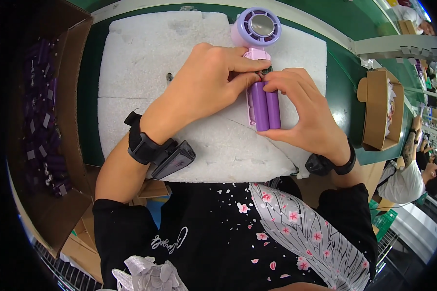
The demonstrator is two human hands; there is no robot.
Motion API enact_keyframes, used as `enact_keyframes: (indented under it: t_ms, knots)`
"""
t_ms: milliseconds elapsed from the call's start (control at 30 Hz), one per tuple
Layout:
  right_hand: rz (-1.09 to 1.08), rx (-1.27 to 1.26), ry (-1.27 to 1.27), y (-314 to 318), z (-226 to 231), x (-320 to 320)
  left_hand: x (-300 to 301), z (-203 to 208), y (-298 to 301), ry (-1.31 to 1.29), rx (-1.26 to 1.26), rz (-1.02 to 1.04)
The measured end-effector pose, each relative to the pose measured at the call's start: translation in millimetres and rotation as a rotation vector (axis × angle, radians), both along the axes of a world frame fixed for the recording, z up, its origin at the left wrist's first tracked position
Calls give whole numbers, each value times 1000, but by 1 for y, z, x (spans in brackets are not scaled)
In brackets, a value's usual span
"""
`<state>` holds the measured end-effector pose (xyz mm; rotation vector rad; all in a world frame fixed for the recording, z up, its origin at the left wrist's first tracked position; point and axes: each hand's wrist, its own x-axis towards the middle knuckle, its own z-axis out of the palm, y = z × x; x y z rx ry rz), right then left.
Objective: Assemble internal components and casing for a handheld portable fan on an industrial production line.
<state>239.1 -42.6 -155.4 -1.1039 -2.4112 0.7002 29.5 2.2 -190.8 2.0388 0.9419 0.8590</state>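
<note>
Wearing white script lettering [172,241] on a black shirt [204,211], well below the fingers. Printed also with pink blossoms [294,217] over a grey feathered pattern, below the right fingers. Bearing pale labels [47,120], too small to read: loose purple cells [42,51] in a large cardboard box [73,97], far to the left of the fingers.

Bends the left fingers [257,64] around the upper part of a pink handle [257,52], laying the forefinger across it and the thumb just below, with only a narrow gap between; cannot tell whether pinching any wiring [260,74] there. Spreads the right fingers [286,83] along two purple cylinders [261,106], setting the thumb at the lower ends and the fingertips near the upper ends, holding both lengthwise and side by side.

Rests a handheld fan [247,35] on white foam [150,53], directly under and between both sets of fingers. Looks lavender and round at the head, just above the left fingers, with dark purple openings around a silver disc [262,24]. Stands open at the handle, showing a sliver of green circuit board [266,71] between the fingertips and a pink edge left of the cylinders.
</note>
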Motion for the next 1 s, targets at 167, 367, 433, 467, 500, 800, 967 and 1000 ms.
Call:
enact_keyframes:
  t_ms: [167, 367, 433, 467, 500, 800, 967, 1000]
  knots:
    - [-12, 45, -55, -2, -2, 2, 2, -2, 4, 33, 88, -29]
    - [-41, 72, -85, -8, 3, 2, 4, 6, 3, 75, 81, -62]
    - [-44, 81, -79, -8, 4, 1, 4, 7, 3, 87, 61, -65]
    - [-46, 91, -73, -8, 5, 1, 4, 5, 4, 53, 96, -65]
    - [-47, 101, -67, -9, 6, 0, 3, 4, 5, 19, 131, -65]
    - [-87, 187, -80, -13, -3, -3, 2, 0, 7, -1, 99, -99]
    - [-142, 154, -57, -17, -11, -6, 3, -8, 6, -39, 145, -77]
    - [-184, 105, -30, -18, -13, -7, 2, -5, 5, -13, 57, -85]
